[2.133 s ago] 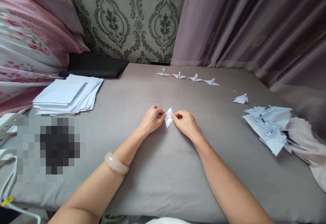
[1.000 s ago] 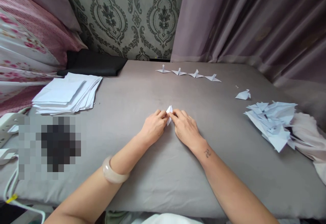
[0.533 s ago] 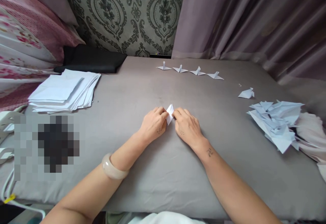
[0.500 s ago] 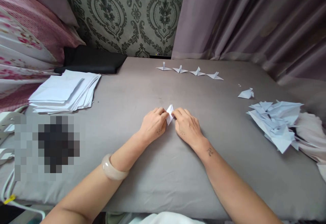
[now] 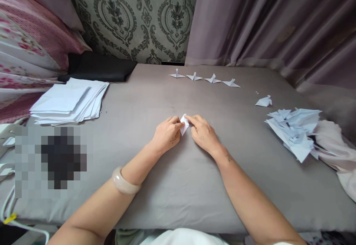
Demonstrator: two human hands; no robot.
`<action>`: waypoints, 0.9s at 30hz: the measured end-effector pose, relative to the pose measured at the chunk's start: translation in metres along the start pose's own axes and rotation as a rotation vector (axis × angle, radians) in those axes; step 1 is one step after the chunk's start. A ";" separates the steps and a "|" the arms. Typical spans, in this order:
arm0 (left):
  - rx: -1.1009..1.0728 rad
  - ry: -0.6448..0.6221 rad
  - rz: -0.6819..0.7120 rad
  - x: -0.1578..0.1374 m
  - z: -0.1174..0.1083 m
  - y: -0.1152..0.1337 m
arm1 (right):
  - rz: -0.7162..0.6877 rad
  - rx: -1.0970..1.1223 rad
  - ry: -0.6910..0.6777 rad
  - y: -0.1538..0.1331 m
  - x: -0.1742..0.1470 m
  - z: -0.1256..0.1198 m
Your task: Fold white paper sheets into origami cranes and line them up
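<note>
A small folded piece of white paper [image 5: 184, 124], roughly diamond-shaped, lies on the grey cloth surface between my hands. My left hand [image 5: 167, 133] pinches its left edge. My right hand [image 5: 203, 131] is at its upper right, index finger laid on the top tip and the other fingers curled below; the thumb is mostly hidden. Beyond my hands stands a row of several folded paper cranes [image 5: 194, 76]. Another folded paper bird [image 5: 264, 101] sits farther right.
At left is a stack of white paper sheets [image 5: 68, 102], with a folded black cloth [image 5: 100, 66] behind it. A pile of folded papers [image 5: 294, 130] lies at right beside a pale fabric [image 5: 330, 141]. White cables [image 5: 9, 196] run along the left edge; a blurred patch hides something near them.
My right index finger has moved up from the paper's right side onto its top tip. My left hand keeps its pinch. The view has shifted slightly.
</note>
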State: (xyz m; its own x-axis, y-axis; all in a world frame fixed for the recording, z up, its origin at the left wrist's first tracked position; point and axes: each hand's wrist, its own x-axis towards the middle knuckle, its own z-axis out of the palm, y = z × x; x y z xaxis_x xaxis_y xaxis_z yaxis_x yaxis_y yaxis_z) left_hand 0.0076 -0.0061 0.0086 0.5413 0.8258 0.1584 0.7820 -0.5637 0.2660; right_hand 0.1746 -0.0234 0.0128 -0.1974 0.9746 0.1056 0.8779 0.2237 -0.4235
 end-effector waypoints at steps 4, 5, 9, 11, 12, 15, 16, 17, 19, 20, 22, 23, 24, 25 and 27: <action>-0.102 0.018 -0.057 0.000 0.001 0.000 | -0.014 -0.054 -0.014 -0.004 -0.006 -0.005; -0.139 0.034 -0.086 0.001 0.002 0.000 | -0.018 -0.087 -0.021 -0.006 -0.006 -0.006; -0.280 0.149 -0.234 0.006 0.009 -0.004 | -0.022 -0.117 -0.025 -0.009 -0.006 -0.006; -0.343 0.150 -0.287 0.010 0.012 -0.006 | -0.004 -0.042 -0.008 -0.006 -0.004 -0.004; -0.371 0.136 -0.309 0.012 0.012 -0.007 | 0.020 0.018 0.008 -0.003 -0.002 -0.003; -0.433 0.099 -0.379 0.018 0.013 -0.007 | 0.147 0.234 0.085 0.006 0.004 0.003; -0.450 0.094 -0.399 0.019 0.012 -0.006 | 0.192 0.301 0.109 0.009 0.006 0.005; -0.470 0.093 -0.414 0.020 0.012 -0.005 | 0.229 0.365 0.127 0.012 0.008 0.007; -0.526 0.112 -0.423 0.019 0.010 -0.004 | 0.278 0.485 0.140 0.016 0.011 0.009; -0.569 0.127 -0.422 0.018 0.009 -0.004 | 0.289 0.544 0.137 0.018 0.012 0.009; -0.717 0.142 -0.435 0.016 0.006 -0.003 | 0.295 0.672 0.106 0.018 0.012 0.006; -0.815 0.139 -0.449 0.014 0.004 -0.003 | 0.297 0.738 0.079 0.017 0.011 0.003; -0.917 0.131 -0.464 0.013 0.002 -0.002 | 0.301 0.805 0.050 0.015 0.010 0.000; -1.013 0.122 -0.474 0.012 0.000 -0.002 | 0.303 0.868 0.017 0.012 0.009 -0.004; -1.157 0.113 -0.469 0.011 -0.003 0.000 | 0.308 0.966 -0.042 0.007 0.008 -0.009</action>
State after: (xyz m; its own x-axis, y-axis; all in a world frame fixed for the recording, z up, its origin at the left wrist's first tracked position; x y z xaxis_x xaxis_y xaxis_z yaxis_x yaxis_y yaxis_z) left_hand 0.0124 0.0030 0.0130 0.2106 0.9711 -0.1119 0.1313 0.0853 0.9877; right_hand 0.1832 -0.0146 0.0192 -0.0534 0.9866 -0.1543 0.1683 -0.1435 -0.9752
